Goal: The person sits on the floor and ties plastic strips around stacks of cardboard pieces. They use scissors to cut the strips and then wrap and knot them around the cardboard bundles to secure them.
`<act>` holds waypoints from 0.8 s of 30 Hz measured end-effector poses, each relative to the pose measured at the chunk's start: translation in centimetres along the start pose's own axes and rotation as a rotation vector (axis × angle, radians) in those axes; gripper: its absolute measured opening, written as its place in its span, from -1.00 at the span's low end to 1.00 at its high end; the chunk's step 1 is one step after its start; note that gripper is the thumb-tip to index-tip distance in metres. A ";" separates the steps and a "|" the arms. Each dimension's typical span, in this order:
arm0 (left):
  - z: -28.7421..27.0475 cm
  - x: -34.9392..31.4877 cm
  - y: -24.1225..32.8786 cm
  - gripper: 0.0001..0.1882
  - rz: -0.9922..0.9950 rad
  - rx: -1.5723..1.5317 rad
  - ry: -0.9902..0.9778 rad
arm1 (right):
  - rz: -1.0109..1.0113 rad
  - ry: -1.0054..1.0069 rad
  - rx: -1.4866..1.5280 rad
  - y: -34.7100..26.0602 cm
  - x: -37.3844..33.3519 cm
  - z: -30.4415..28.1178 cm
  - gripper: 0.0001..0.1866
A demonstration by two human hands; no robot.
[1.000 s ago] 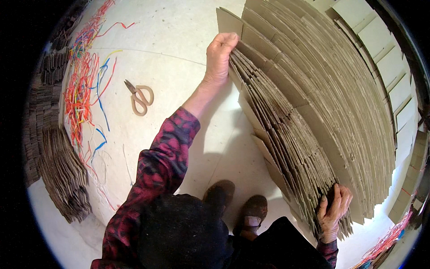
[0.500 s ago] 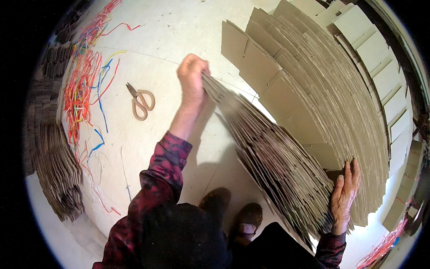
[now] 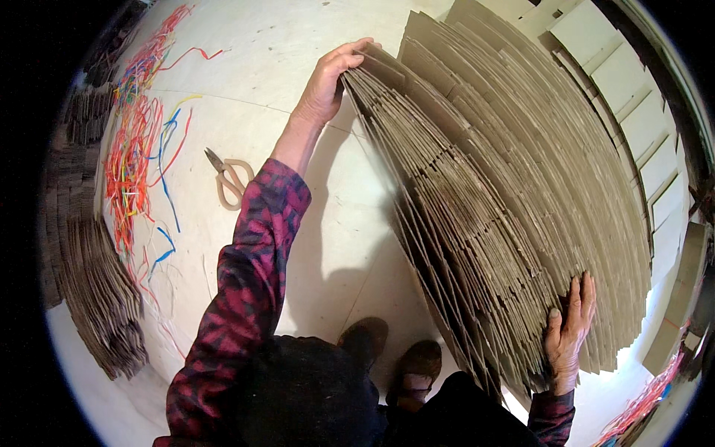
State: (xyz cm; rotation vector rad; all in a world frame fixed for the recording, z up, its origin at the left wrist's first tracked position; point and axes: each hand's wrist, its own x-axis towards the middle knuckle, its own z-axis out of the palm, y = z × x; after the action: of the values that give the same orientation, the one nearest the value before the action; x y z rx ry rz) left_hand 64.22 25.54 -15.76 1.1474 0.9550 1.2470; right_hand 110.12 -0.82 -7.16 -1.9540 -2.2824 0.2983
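Note:
My left hand (image 3: 328,82) is closed on the far end of a bundle of flattened cardboard sheets (image 3: 454,223), whose edges fan out toward my feet. At the bundle's near right end lies my right hand (image 3: 570,331), fingers stretched out against the cardboard edges, its thumb apart. The bundle leans along a larger row of upright cardboard sheets (image 3: 551,149) on its right. Where the bundle ends and the row begins is hard to make out near my right hand.
Scissors (image 3: 229,179) with tan handles lie on the pale floor left of my left forearm. Beyond them is a tangle of red, blue and yellow plastic straps (image 3: 134,164). Dark cardboard stacks (image 3: 100,290) line the left edge. White sheets (image 3: 644,119) stand at far right.
My left hand has moved away from me and slightly right with the bundle's far end. The bundle now rests closer to the larger row, covering the gap. My right hand has barely shifted.

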 end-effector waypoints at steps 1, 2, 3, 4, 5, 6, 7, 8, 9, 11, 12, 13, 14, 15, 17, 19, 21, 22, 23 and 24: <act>0.2 -0.4 0.1 -0.39 -0.018 -0.013 -0.016 | 0.003 -0.015 0.010 -0.1 0.1 -0.2 -0.39; 0.6 -0.6 0.1 -0.39 -0.047 0.027 -0.040 | 0.006 -0.031 0.019 -0.2 0.3 -0.6 -0.36; 1.2 -0.8 -0.1 -0.39 -0.040 0.076 -0.047 | 0.010 -0.046 0.027 -0.3 0.3 -0.8 -0.34; 2.1 -1.1 0.1 -0.40 -0.030 0.130 -0.047 | 0.001 -0.048 0.017 0.1 0.3 -0.8 -0.30; 2.8 -1.2 0.2 -0.40 -0.020 0.183 -0.048 | 0.002 -0.051 0.033 0.1 0.2 -0.9 -0.30; 3.1 -1.2 0.0 -0.42 -0.023 0.100 -0.071 | 0.004 -0.053 0.049 0.0 0.3 -1.0 -0.30; 3.6 -1.1 -0.1 -0.40 -0.033 0.056 -0.028 | 0.007 -0.055 0.063 0.1 0.3 -1.2 -0.29; 4.0 -1.2 -0.2 -0.39 -0.043 0.012 0.014 | -0.002 -0.056 0.063 -0.1 0.2 -1.3 -0.30; 4.3 -1.2 -0.2 -0.38 -0.053 -0.032 0.055 | -0.010 -0.056 0.063 -0.4 0.2 -1.4 -0.30; 4.7 -0.8 -0.3 -0.32 -0.033 0.001 0.099 | -0.037 -0.051 0.045 -0.3 -0.2 -1.3 -0.31; 4.8 -0.7 -0.3 -0.31 -0.021 0.014 0.126 | -0.058 -0.046 0.026 -0.1 -0.6 -1.1 -0.32; 5.2 -0.6 0.0 -0.30 -0.012 0.027 0.150 | -0.074 -0.044 0.009 0.0 -1.0 -0.9 -0.33; 5.6 -0.3 0.3 -0.33 -0.019 -0.009 0.152 | -0.085 -0.028 -0.022 -0.1 -1.1 -0.8 -0.34; 6.1 0.0 0.6 -0.36 -0.026 -0.046 0.155 | -0.086 -0.030 -0.017 -0.1 -1.0 -0.9 -0.35; 6.4 0.4 0.6 -0.46 -0.029 -0.034 0.228 | -0.105 -0.033 0.000 -0.2 -0.5 -1.3 -0.36; 6.4 1.2 -0.6 -0.58 -0.028 0.051 0.356 | -0.023 0.013 0.104 0.5 -0.5 -1.3 -0.37; 6.5 0.8 -1.3 -0.72 -0.001 0.115 0.409 | 0.050 0.102 0.143 1.0 0.1 -1.3 -0.40; 6.7 0.5 -1.4 -0.78 0.008 0.051 0.416 | 0.057 0.145 0.117 1.4 0.7 -1.3 -0.42; 6.9 0.0 -1.4 -0.84 0.016 -0.012 0.424 | 0.065 0.188 0.092 1.9 1.4 -1.3 -0.44; 6.6 -0.3 -1.2 -0.87 0.016 0.002 0.364 | 0.085 0.189 0.068 2.4 2.0 -1.2 -0.46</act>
State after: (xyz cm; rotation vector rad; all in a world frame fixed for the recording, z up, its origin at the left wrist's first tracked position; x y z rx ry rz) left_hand 70.84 24.53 -15.71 0.9470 1.2166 1.4992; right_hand 112.36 1.60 -6.65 -1.9579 -2.0503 0.1880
